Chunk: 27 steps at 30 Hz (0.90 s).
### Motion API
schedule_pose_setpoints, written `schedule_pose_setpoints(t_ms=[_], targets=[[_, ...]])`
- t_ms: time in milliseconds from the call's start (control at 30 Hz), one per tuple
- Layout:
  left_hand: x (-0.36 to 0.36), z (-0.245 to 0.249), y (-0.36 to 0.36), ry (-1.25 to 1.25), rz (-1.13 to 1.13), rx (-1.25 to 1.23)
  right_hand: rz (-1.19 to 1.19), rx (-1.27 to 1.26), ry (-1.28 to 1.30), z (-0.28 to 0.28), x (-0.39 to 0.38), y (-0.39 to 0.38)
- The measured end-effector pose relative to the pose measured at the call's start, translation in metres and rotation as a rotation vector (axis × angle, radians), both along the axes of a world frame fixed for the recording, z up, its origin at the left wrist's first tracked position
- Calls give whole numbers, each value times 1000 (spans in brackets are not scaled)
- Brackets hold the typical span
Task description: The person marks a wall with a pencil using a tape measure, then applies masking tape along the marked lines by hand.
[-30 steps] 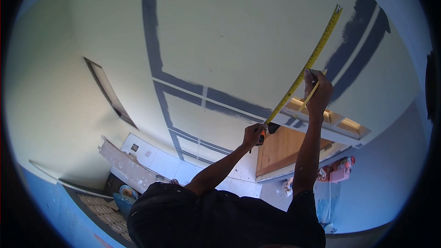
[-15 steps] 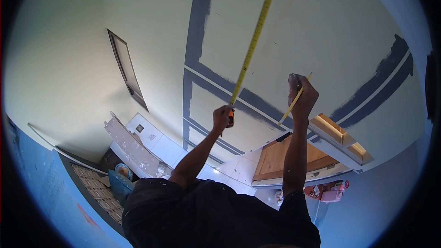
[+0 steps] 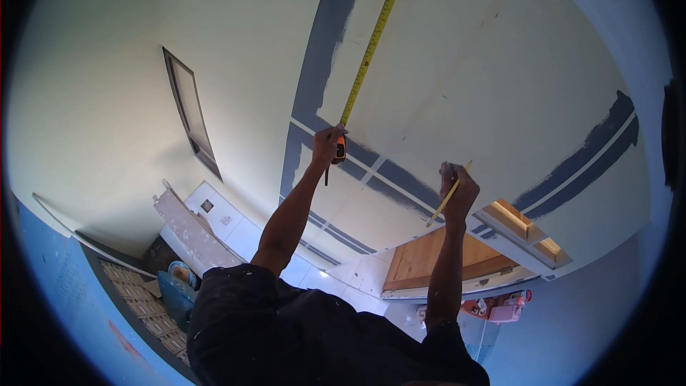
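An orange and black tape measure (image 3: 339,149) is gripped in my left hand (image 3: 326,144), close to the dark grey painted band on the pale wall (image 3: 429,50). Its yellow blade (image 3: 376,37) runs upward from the hand and leaves the top of the view. Closed around a yellow pencil (image 3: 444,202), my right hand (image 3: 460,189) is lower and to the right, near the grey stripes (image 3: 407,184). The pencil is slanted, its upper end pointing up and right.
Below my right hand is a wooden door panel (image 3: 436,261), with a lit wooden-edged opening (image 3: 511,216) beside it. A narrow framed window (image 3: 191,111) is at left. Lower left are a paint-spotted plank (image 3: 193,221) and a teal container (image 3: 175,293). Red and pink containers (image 3: 506,312) stand lower right.
My left hand and the tape measure have moved up and left. The blade's end hook has gone out of view. My right hand with the pencil is lower and slightly left.
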<state>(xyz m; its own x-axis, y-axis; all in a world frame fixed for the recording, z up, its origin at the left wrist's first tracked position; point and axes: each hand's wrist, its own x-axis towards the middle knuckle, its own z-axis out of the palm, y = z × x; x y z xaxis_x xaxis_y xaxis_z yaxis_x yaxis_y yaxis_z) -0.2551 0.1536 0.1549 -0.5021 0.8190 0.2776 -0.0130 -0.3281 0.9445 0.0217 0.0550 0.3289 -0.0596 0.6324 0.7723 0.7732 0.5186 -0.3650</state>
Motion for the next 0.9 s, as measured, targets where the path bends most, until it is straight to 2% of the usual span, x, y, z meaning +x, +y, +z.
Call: schedule_pose_setpoints(t_ms=[67,100,133,200,367,533,633,767,900], targets=[[-10,9,9,12,-13,31,2,-121,78,-2,-5,-8],[-14,18,10,-11,-35,24,-1,52,-15,-18,4,3],[-18,23,13,-32,-57,15,-2,56,-14,-20,2,0],[-23,29,21,-21,-57,27,-23,-69,57,-24,-2,-7],[-30,53,34,-9,-53,21,-82,-130,29,-54,5,-6],[-36,81,39,71,91,12,-106,-136,-41,-71,4,-17],[-37,92,38,68,148,-10,-203,-249,-121,-74,2,-27],[-37,96,39,93,167,-70,-191,-312,-37,-110,22,-24],[-37,94,42,118,210,-33,-234,-354,-18,-111,17,-34]])
